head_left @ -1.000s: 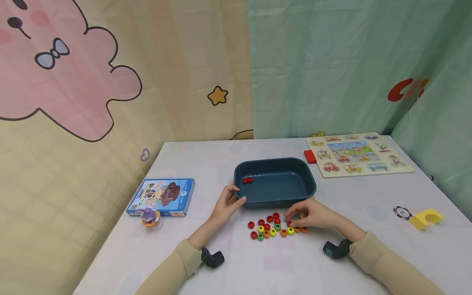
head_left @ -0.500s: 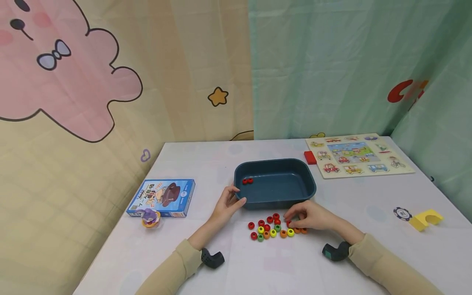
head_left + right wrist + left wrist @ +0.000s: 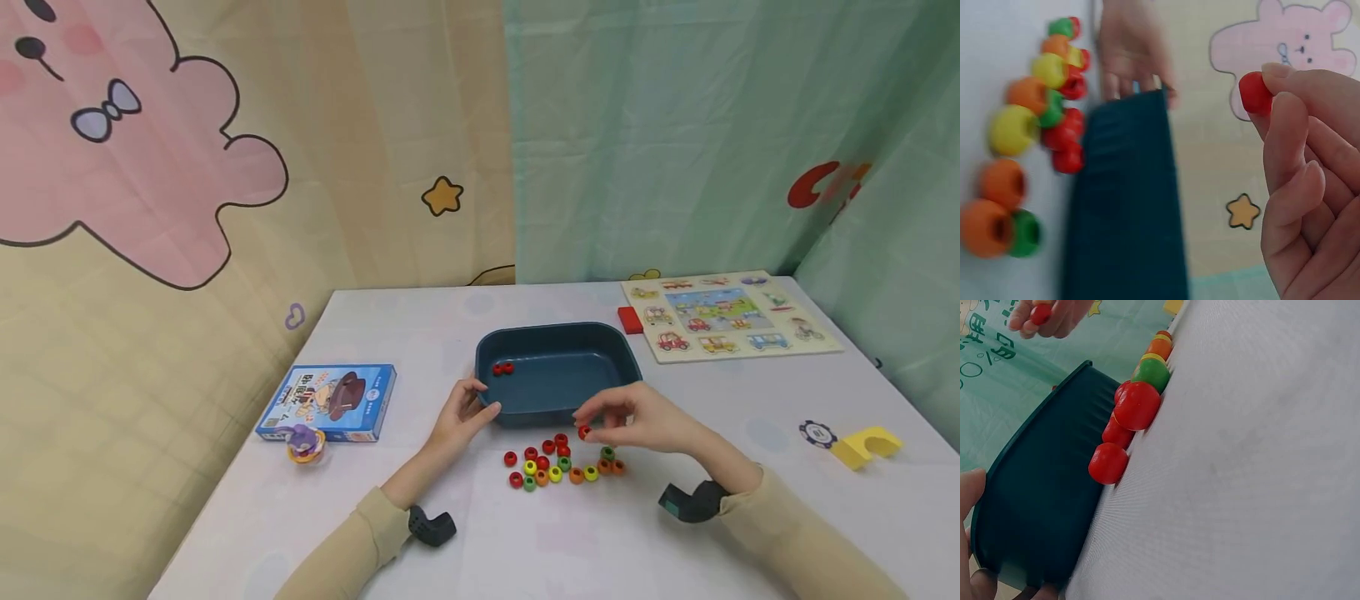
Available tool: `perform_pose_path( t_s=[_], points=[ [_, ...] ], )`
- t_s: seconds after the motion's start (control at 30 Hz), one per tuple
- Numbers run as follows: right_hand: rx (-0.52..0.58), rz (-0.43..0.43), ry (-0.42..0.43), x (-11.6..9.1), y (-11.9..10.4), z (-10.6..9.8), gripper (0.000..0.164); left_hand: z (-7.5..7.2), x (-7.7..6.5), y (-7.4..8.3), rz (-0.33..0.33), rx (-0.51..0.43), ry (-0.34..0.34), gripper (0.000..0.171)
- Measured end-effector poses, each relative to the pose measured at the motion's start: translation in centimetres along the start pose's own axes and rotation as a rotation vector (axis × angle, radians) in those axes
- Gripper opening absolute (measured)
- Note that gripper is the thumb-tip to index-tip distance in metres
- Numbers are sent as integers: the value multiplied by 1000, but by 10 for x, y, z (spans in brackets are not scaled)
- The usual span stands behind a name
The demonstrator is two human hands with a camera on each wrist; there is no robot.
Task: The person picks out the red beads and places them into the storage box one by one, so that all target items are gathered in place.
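Between thumb and fingertip my right hand (image 3: 637, 419) pinches a red bead (image 3: 1255, 93), lifted off the table by the near right corner of a dark teal tray (image 3: 566, 413). My left hand (image 3: 459, 419) grips the tray's near left corner, thumb outside the wall. Two red beads (image 3: 503, 368) lie inside the tray toward its left end. In front of it, several red, yellow, green and orange beads are spread on the table, among them a yellow bead (image 3: 556, 474) and a green bead (image 3: 607, 452). The left wrist view shows some of these beads (image 3: 1137, 406) close to the tray wall.
A blue picture box (image 3: 330, 400) lies at the left, with a small purple toy (image 3: 303, 441) at its front edge. At the back right are a wooden puzzle board (image 3: 731, 317) and a red block (image 3: 630, 320). Further right sit a round chip (image 3: 817, 433) and a yellow arch block (image 3: 866, 447).
My right hand has taken a red bead from the right of the group and raised it toward the tray, uncovering a green bead. The left hand stays on the tray corner.
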State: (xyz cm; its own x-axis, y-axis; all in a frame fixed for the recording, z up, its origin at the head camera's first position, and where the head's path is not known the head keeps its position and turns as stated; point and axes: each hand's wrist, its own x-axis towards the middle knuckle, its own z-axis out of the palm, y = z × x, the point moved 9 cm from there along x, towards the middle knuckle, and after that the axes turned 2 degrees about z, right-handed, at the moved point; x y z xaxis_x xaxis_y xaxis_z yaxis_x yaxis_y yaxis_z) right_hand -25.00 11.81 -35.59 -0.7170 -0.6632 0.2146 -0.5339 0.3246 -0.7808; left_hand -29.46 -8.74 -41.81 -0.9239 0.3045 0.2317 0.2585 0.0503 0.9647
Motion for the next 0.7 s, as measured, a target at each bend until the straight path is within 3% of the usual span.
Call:
perform_pose_path(
  t_s=[0.1,0.3,0.47,0.7],
  points=[
    [-3,-37,26,14,-11,-17,26,-1,0,0,-4,-4,2,44],
    [10,53,47,56,-13,-39,28,0,-1,1,16,-8,-3,43],
    [-33,125,39,97,18,-45,35,-1,-1,1,19,-8,-2,43],
    [-37,168,-24,141,58,-30,38,-4,4,-24,-21,-16,4,45]
  ],
)
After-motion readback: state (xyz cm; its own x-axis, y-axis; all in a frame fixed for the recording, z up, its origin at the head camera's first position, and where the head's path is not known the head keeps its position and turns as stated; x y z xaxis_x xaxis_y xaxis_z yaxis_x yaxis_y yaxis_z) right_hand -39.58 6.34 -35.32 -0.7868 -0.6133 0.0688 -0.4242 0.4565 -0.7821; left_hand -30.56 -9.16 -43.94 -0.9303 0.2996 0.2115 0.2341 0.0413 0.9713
